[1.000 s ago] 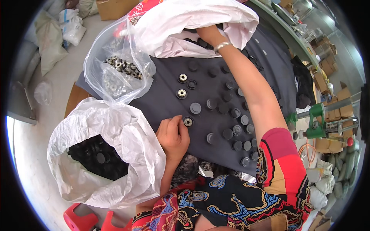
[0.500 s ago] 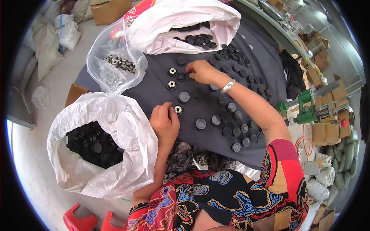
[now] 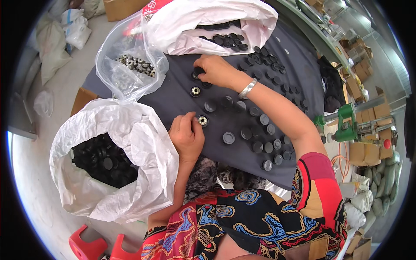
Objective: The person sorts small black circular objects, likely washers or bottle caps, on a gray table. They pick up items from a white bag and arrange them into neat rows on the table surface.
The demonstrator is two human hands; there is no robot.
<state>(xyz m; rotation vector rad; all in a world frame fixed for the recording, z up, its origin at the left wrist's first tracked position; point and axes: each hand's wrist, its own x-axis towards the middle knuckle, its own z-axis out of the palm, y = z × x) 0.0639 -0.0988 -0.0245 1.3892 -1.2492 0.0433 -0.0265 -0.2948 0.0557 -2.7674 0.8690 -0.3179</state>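
My right hand pinches a black round cap between thumb and fingers, held over a black disc whose bearing is mostly covered. Just below it on the dark cloth lies a black disc with a silver bearing in its middle. My left hand rests curled at the near left edge of the cloth, beside another disc with a silver bearing. What its fingers hold, if anything, is hidden. Several loose black caps lie about under and beyond my right forearm.
A white sack of black parts stands at the left. Behind it are a clear bag of metal bearings and an opened white sack spilling black caps. A green hand press stands at the right, with red stools below left.
My right hand has moved left across the cloth and now holds a black cap over the far bearing disc. My left hand stays almost in place. The whole view has shifted slightly.
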